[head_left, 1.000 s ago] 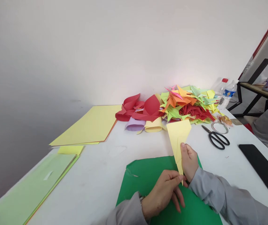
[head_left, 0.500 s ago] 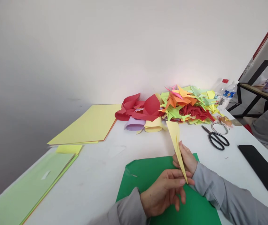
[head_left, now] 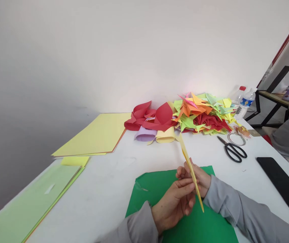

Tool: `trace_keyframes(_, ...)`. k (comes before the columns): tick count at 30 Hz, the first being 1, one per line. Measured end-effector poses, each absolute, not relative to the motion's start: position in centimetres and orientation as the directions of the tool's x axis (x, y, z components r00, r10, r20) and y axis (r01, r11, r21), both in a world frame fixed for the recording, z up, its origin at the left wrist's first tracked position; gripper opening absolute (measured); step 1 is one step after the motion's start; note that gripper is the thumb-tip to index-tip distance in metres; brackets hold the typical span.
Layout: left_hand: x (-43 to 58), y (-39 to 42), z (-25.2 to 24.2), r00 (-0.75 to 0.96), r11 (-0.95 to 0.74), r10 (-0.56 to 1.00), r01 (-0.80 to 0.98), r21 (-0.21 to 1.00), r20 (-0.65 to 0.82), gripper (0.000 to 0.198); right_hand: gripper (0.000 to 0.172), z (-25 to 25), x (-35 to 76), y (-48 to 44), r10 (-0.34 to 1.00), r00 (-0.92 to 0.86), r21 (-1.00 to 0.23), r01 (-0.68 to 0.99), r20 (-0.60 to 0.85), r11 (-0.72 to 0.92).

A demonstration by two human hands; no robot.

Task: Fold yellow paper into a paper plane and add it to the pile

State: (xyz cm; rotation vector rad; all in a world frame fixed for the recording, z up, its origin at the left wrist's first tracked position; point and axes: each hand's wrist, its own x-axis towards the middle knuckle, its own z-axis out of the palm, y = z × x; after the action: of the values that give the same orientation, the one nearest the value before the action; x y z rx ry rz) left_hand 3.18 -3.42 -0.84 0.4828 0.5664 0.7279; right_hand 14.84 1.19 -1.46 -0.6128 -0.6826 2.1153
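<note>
Left hand [head_left: 173, 204]: fingers pinching narrow, pale-yellow folded paper [head_left: 185, 155].
Right hand [head_left: 202, 177]: fingers closed around same paper.
Paper: edge-on, tilted, above flat green sheet [head_left: 157, 185].
Black-handled metal scissors [head_left: 227, 144]: on white counter [head_left: 109, 192].
Multicoloured folded-paper heap [head_left: 195, 110]: beyond hands.

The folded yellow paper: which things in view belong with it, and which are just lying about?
Seem to belong:
Folded yellow paper, in the left hand and right hand
Green sheet beneath the hands
Pile of folded paper shapes
Scissors, perhaps, though untouched

Probably just lying about:
Plastic bottles
Black phone-like slab
</note>
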Motion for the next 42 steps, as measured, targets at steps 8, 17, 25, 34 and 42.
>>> trace_keyframes(8,1.6,-1.7,-0.1,0.340,0.427,0.896,-0.479,0.767,-0.286,0.036,0.045,-1.7,15.1,1.2,0.884,-0.448,-0.814,-0.457,-0.137,-0.358)
trace_keyframes(17,0.4,-0.2,0.1,0.157,0.280,0.959,-0.426,0.860,-0.235,0.034,0.041,-2.2,15.8,1.3,0.941,-0.337,-0.961,-0.255,-0.012,-0.104)
trace_keyframes(25,0.7,-0.3,0.0,0.106,0.261,0.965,-0.398,0.879,-0.238,0.033,0.042,-1.8,15.7,1.0,0.947,-0.322,-0.986,-0.155,0.000,-0.053)
trace_keyframes(34,0.5,-0.4,0.0,0.134,0.296,0.955,-0.373,0.879,-0.265,0.035,0.046,-1.6,15.7,0.7,0.951,-0.308,-0.994,-0.108,0.022,-0.012)
trace_keyframes(42,0.6,-0.4,0.3,0.169,0.306,0.951,-0.369,0.878,-0.260,0.033,0.047,-2.1,15.7,0.8,0.952,-0.306,-0.994,-0.109,0.023,-0.011)
